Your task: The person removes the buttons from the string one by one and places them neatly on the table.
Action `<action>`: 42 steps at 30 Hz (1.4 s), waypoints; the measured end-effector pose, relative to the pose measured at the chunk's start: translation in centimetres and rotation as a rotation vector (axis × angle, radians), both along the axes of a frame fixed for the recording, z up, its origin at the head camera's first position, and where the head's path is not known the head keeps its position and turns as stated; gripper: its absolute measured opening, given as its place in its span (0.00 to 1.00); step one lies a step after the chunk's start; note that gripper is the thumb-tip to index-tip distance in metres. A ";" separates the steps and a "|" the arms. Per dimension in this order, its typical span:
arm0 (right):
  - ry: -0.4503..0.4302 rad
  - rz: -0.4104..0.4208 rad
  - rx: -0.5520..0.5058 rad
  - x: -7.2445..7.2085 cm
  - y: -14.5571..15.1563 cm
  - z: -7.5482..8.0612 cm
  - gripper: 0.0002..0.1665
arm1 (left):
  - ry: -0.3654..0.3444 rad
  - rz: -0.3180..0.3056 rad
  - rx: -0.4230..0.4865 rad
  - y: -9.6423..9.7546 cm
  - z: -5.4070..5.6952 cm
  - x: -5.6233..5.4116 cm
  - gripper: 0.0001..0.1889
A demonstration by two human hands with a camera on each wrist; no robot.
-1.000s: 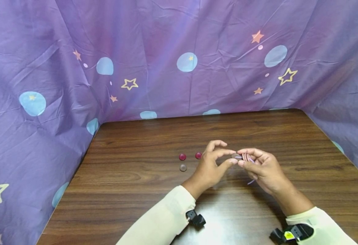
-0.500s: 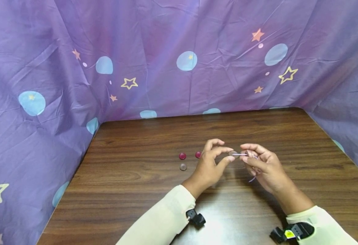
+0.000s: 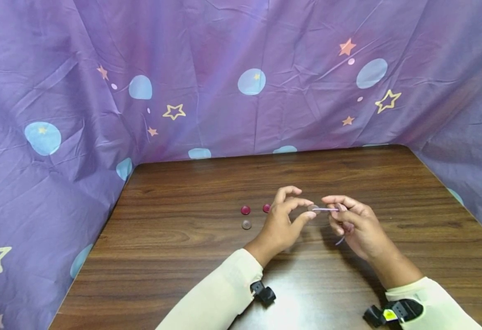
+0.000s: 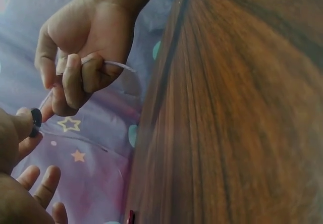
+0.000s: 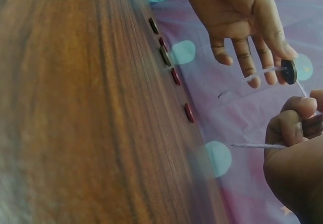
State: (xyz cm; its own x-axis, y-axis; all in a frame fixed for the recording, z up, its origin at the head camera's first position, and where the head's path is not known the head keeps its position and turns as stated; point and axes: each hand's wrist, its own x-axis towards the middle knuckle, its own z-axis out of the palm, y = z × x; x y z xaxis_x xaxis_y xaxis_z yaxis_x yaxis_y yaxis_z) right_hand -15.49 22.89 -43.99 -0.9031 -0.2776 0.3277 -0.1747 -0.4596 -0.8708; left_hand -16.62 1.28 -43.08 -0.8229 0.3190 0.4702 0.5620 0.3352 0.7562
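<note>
My left hand (image 3: 281,224) pinches a dark round button (image 5: 288,71) on edge between thumb and index finger, its other fingers spread. A pale purple string (image 3: 326,209) runs through the button; one loose end hangs out on its far side in both wrist views. My right hand (image 3: 358,227) grips the string a short way to the right, other fingers curled in. The string's other tail (image 5: 257,146) sticks out from that fist. Something brownish shows between the right fingertips, too covered to make out.
On the brown wooden table (image 3: 174,256), left of the hands, lie a red button (image 3: 246,210), a brown button (image 3: 246,224) and another red button (image 3: 267,208) partly behind the left hand. A purple star-patterned cloth (image 3: 207,91) hangs around the table.
The fingertips of both hands were close together at the button; my right hand has drawn back rightward. A longer straight stretch of string now shows between them. The left hand has barely moved.
</note>
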 end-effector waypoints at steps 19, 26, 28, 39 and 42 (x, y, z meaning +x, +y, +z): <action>-0.117 -0.123 0.289 -0.1 0.0 0.2 0.19 | -0.017 -0.037 0.032 -0.7 -0.6 -0.8 0.13; -0.116 -0.155 0.277 0.0 -0.1 0.3 0.19 | -0.023 -0.052 0.064 -0.8 -0.6 -0.7 0.12; -0.117 -0.167 0.265 0.0 -0.1 0.3 0.20 | -0.013 -0.054 0.076 -0.9 -0.7 -0.8 0.11; -0.109 -0.193 0.200 0.0 -0.1 0.3 0.20 | 0.077 -0.059 0.090 -1.5 -1.0 -1.3 0.13; -0.108 -0.187 0.198 0.1 0.0 0.3 0.20 | 0.080 -0.049 0.106 -1.6 -1.1 -1.4 0.13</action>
State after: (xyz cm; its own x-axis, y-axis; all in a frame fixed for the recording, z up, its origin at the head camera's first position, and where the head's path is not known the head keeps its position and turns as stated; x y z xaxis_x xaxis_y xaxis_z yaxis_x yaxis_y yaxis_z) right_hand -15.44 22.86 -43.72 -0.9714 -0.1519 0.1827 -0.1417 -0.2472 -0.9586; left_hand -18.03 -0.36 -44.15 -0.7661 0.3030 0.5668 0.6356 0.2266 0.7380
